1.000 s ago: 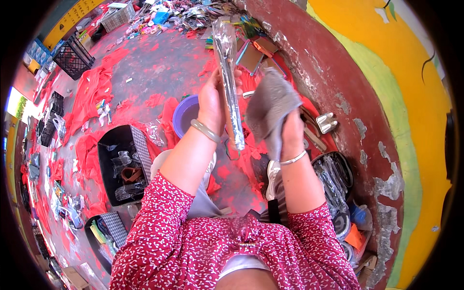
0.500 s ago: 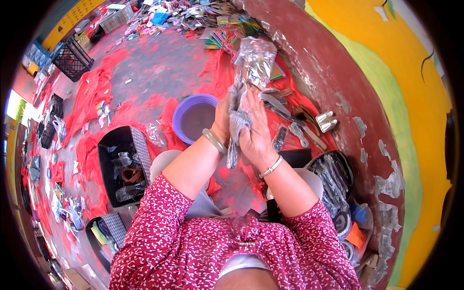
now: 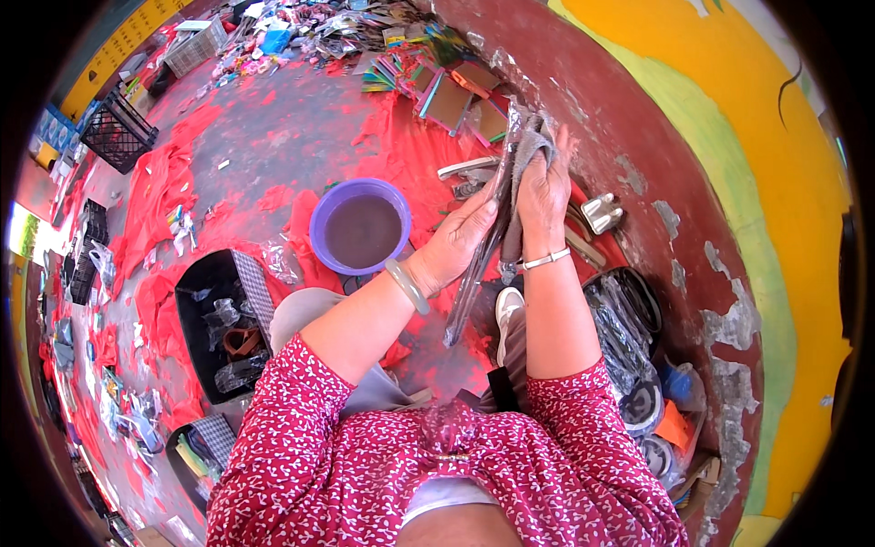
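Observation:
A long, flat package in shiny clear plastic (image 3: 476,278) slants between my hands, seen nearly edge-on. My left hand (image 3: 456,242) grips its near left side, thumb lying along the plastic. On the other side my right hand (image 3: 544,202) holds a grey cloth (image 3: 532,149) against the package, the cloth draped over its upper part. Some of my right fingers point up past the cloth. What lies inside the plastic is hard to make out. To the left of my hands stands a purple basin (image 3: 319,239) of murky water (image 3: 363,232).
On the left is a black bin (image 3: 202,351) with wrapped items. A round black container (image 3: 652,305) holds plastic-wrapped pieces at right. Brushes and a metal piece (image 3: 602,213) lie by the red wall (image 3: 638,137). Boards (image 3: 451,102) and a heap of goods (image 3: 337,32) lie farther off.
The package has turned from facing me to nearly edge-on. My right hand has moved right with the cloth, and my left hand has shifted lower along the package.

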Motion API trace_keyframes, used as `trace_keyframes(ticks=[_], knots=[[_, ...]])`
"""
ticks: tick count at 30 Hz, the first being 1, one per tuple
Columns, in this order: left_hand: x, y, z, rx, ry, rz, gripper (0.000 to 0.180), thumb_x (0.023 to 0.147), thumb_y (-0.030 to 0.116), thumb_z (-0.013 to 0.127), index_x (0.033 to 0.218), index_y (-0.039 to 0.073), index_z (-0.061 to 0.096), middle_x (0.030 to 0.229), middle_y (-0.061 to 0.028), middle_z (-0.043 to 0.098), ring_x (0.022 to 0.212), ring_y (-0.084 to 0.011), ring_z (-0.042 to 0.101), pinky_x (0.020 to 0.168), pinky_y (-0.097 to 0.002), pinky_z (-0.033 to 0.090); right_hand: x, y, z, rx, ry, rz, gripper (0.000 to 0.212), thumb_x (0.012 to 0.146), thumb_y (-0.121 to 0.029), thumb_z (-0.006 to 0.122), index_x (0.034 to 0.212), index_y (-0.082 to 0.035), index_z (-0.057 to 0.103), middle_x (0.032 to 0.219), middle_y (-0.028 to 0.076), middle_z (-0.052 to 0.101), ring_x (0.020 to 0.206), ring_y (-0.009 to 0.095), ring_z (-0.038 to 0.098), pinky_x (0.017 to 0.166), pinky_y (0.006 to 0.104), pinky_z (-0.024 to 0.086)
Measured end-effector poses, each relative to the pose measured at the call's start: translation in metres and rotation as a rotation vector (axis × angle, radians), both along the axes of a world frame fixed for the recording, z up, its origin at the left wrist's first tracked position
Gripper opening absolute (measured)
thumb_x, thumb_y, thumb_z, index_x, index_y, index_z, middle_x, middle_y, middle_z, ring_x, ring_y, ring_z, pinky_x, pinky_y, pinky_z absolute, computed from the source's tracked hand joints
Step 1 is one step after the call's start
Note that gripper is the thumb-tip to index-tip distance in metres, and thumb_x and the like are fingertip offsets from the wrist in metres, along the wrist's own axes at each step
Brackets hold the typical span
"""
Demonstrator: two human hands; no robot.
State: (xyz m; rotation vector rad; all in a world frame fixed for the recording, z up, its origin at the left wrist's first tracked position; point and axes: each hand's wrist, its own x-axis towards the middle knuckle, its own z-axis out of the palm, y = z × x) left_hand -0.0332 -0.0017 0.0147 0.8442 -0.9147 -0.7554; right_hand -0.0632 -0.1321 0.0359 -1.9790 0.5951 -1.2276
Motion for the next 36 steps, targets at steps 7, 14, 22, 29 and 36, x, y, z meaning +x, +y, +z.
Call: trace_keyframes(ticks=[7,14,22,29,36], knots=[[0.024,0.013,0.006,0.090,0.076,0.143,0.043,0.096,0.022,0.040,0.135,0.003,0.034,0.129,-0.0074,0.045,0.120,-0.0161,0.042,0.102,-0.0321,0.032,-0.011,0.048,0.005,-0.345,0.001,0.348,0.047,0.079,-0.015,0.050,0.124,-0.005,0.050,0.137,0.016,0.040,0.134,0.037,0.023,0.108,0.0460,0.019],[0.029,0.011,-0.009,0.174,-0.188,0.221,0.036,0.095,0.015,0.042,0.129,0.004,0.042,0.121,-0.0105,0.053,0.113,-0.0193,0.050,0.096,-0.0316,0.039,-0.010,0.056,0.015,-0.501,0.094,0.150,0.056,0.077,-0.013,0.049,0.132,-0.008,0.042,0.142,0.012,0.034,0.134,0.037,0.022,0.109,0.0500,0.012],[0.017,0.015,0.011,0.036,-0.148,0.088,0.048,0.096,0.014,0.040,0.140,0.002,0.026,0.125,-0.0107,0.050,0.112,-0.0167,0.050,0.095,-0.0318,0.040,-0.009,-0.018,0.037,0.539,-0.218,0.016,0.039,0.087,-0.024,0.045,0.118,-0.001,0.053,0.120,0.014,0.053,0.114,0.033,0.047,0.097,0.0395,0.037],[0.028,0.017,0.029,-0.106,0.599,-0.050,0.052,0.092,0.021,0.049,0.138,0.005,0.029,0.116,-0.0086,0.053,0.098,-0.0167,0.054,0.090,-0.0308,0.044,-0.017,-0.024,0.043,0.863,-0.780,0.440,0.040,0.094,-0.030,0.043,0.121,-0.002,0.050,0.115,0.011,0.056,0.103,0.024,0.055,0.090,0.0347,0.043],[0.031,0.011,0.015,-0.144,0.572,0.051,0.046,0.095,0.016,0.040,0.139,0.009,0.030,0.126,-0.0081,0.049,0.111,-0.0190,0.051,0.095,-0.0318,0.041,0.015,0.020,-0.014,0.034,-0.063,0.581,0.047,0.091,-0.024,0.050,0.134,-0.006,0.040,0.144,0.016,0.028,0.137,0.030,0.017,0.109,0.0361,0.017]])
